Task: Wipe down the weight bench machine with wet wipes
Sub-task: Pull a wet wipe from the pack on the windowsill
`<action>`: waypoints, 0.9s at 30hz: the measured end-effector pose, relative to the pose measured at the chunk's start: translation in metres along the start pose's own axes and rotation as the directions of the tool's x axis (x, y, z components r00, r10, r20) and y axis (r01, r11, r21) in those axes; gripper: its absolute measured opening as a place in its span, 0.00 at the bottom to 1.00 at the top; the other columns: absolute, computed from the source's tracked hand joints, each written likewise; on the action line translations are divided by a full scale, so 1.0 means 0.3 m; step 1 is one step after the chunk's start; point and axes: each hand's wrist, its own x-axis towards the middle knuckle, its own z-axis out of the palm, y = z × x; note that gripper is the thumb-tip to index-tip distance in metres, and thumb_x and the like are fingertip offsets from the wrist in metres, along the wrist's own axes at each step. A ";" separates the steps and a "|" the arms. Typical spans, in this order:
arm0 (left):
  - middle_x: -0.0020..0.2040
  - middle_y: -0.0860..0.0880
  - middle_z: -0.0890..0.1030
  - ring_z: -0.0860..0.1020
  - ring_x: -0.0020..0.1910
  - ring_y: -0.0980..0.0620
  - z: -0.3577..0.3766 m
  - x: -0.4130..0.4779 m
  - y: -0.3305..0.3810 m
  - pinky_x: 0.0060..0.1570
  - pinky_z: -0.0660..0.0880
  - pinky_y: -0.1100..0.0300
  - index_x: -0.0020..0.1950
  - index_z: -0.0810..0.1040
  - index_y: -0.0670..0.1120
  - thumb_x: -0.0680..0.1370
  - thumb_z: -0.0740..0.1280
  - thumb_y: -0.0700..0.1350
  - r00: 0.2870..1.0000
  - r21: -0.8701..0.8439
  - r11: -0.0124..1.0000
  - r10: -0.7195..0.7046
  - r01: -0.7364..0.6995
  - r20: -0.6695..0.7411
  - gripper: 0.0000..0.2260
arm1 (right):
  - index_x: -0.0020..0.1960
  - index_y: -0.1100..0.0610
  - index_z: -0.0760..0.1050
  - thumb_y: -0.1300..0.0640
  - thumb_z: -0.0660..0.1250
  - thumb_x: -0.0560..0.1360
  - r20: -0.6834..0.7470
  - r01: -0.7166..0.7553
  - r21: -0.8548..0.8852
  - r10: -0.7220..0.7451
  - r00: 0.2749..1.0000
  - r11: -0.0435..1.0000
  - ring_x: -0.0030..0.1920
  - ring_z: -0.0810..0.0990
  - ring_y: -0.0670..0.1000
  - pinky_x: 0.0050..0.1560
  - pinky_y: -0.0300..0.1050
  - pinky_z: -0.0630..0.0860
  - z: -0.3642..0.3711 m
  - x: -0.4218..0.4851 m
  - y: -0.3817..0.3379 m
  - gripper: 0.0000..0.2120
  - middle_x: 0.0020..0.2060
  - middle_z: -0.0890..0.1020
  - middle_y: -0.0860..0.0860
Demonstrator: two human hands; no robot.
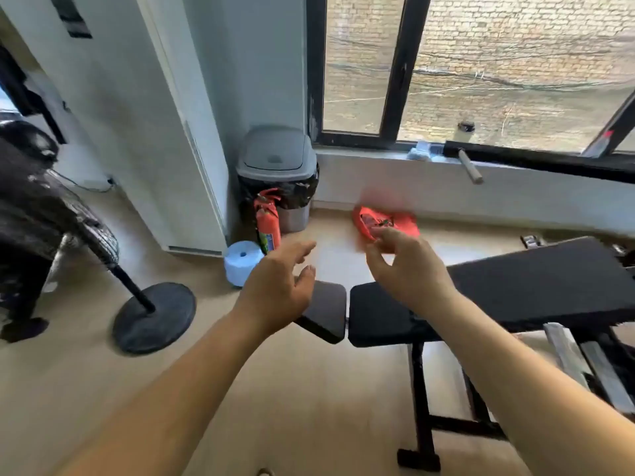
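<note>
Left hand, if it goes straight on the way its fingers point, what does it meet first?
Likely the blurred red packet by the right hand; the left hand has open fingers aimed toward it. Depth is unclear, so it might pass the packet and reach the wall behind.

A beige floor (309,413) carries 1 black weight bench (515,286), a grey swing-lid bin (276,156), a red fire extinguisher (268,225), a blue paper roll (240,264) and a fan's round base (154,317).

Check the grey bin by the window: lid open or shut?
Shut. The bin lid sits flush with the bin's top, and no gap or tilt shows.
</note>
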 end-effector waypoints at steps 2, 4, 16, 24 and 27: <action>0.64 0.50 0.82 0.79 0.61 0.55 -0.017 0.113 -0.103 0.64 0.76 0.57 0.72 0.77 0.46 0.80 0.69 0.41 0.997 -0.031 0.998 -0.058 0.059 0.044 0.19 | 0.69 0.47 0.79 0.45 0.64 0.79 0.016 -0.068 0.025 0.068 0.998 0.997 0.58 0.83 0.48 0.62 0.53 0.78 0.069 0.117 -0.014 0.20 0.56 0.85 0.45; 0.65 0.51 0.82 0.79 0.61 0.55 -0.013 0.231 -0.195 0.65 0.75 0.57 0.71 0.78 0.46 0.80 0.69 0.42 0.990 -0.031 0.996 -0.080 0.084 0.114 0.19 | 0.69 0.48 0.79 0.46 0.66 0.80 0.065 -0.153 0.029 0.151 0.986 0.988 0.59 0.82 0.48 0.64 0.53 0.77 0.122 0.214 -0.026 0.19 0.57 0.85 0.45; 0.63 0.51 0.82 0.81 0.58 0.55 0.347 1.052 -0.431 0.64 0.78 0.54 0.72 0.76 0.48 0.81 0.68 0.43 0.903 -0.141 0.970 -0.124 0.197 0.411 0.18 | 0.59 0.46 0.83 0.45 0.64 0.80 0.075 -0.447 0.072 0.442 0.894 0.892 0.50 0.83 0.47 0.55 0.52 0.81 0.274 0.882 0.264 0.13 0.47 0.86 0.41; 0.59 0.52 0.83 0.82 0.54 0.56 0.503 1.549 -0.482 0.59 0.77 0.61 0.69 0.79 0.48 0.81 0.68 0.43 0.856 -0.109 0.964 -0.160 0.243 0.492 0.16 | 0.40 0.49 0.81 0.45 0.63 0.77 0.149 -0.597 0.260 0.579 0.801 0.759 0.39 0.83 0.55 0.49 0.60 0.82 0.309 1.306 0.472 0.14 0.35 0.84 0.47; 0.61 0.53 0.82 0.81 0.54 0.57 0.587 1.722 -0.493 0.53 0.74 0.71 0.69 0.79 0.48 0.81 0.67 0.45 0.831 -0.082 0.978 -0.118 0.193 0.544 0.16 | 0.42 0.53 0.81 0.44 0.63 0.76 0.135 -0.631 0.325 0.626 0.768 0.705 0.41 0.83 0.56 0.48 0.62 0.82 0.310 1.438 0.526 0.15 0.37 0.84 0.50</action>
